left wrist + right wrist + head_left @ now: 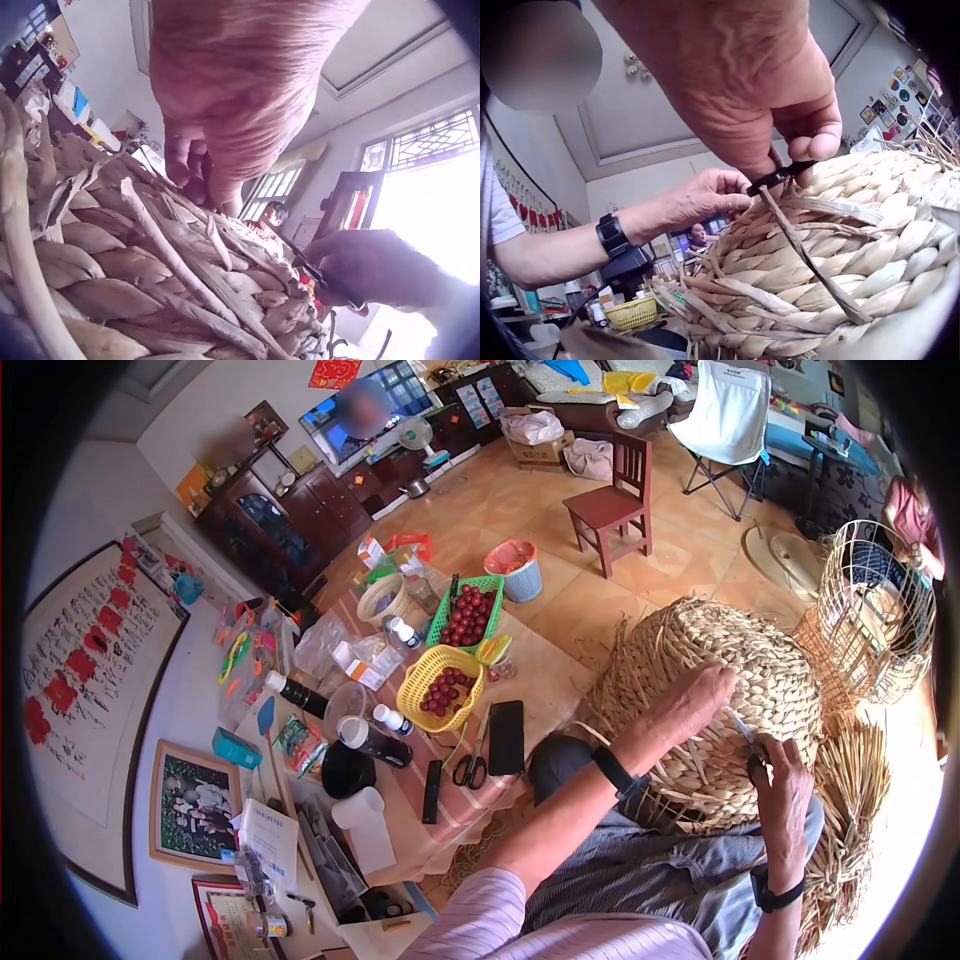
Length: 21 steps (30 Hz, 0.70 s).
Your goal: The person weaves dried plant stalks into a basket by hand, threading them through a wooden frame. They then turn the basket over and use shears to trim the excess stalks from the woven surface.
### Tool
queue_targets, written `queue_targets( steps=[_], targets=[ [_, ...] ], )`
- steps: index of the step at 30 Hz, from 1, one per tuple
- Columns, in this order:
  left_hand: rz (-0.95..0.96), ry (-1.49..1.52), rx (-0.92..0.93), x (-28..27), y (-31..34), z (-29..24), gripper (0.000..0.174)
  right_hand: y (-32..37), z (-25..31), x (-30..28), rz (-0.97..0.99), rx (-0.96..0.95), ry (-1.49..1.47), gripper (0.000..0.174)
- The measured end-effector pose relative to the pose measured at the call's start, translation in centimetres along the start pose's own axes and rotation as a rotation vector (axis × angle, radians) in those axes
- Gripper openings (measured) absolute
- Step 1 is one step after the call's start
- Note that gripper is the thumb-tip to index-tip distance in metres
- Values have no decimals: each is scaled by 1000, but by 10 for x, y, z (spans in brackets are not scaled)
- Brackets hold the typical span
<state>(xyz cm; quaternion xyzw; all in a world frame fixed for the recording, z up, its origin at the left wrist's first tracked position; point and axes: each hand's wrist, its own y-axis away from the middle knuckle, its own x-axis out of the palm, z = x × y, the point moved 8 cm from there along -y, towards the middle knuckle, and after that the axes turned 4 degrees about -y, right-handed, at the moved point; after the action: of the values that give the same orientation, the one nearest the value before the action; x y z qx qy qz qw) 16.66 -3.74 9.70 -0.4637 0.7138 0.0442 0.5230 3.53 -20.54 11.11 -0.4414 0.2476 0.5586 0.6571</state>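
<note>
A large basket of braided straw (765,650) leans in the person's lap, its weave bristling with loose ends. On its upper side the left hand (692,705) bends its fingers down to the weave and pinches at a straw strand; the fingertips are partly hidden in the left wrist view. The right hand (788,800) grips black-handled scissors (757,762) by the handles, blades pointing toward the left hand. In the right wrist view the scissors (778,178) lie close over the weave, beside a long loose strand (810,259).
Left of the lap, a table (570,680) bears a yellow basket (408,705) and a green basket (438,628) of red fruit, a phone (506,738), and other scissors (470,770). A straw bundle (850,790) stands at the right, near a wire-like frame basket (835,615).
</note>
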Motion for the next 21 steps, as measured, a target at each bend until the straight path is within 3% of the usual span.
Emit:
queue_targets(
  steps=[15,17,19,21],
  targets=[
    [83,319,-147,-9,-7,13,14,-19,14,-7,32,-60,-43,39],
    [48,329,-114,12,-4,29,11,-16,9,-13,16,-40,-23,38],
    [159,301,-199,15,-6,30,9,-15,11,-18,-22,-119,26,41],
    [85,350,-127,3,-3,22,7,-17,12,-18,23,-79,8,46]
  ],
)
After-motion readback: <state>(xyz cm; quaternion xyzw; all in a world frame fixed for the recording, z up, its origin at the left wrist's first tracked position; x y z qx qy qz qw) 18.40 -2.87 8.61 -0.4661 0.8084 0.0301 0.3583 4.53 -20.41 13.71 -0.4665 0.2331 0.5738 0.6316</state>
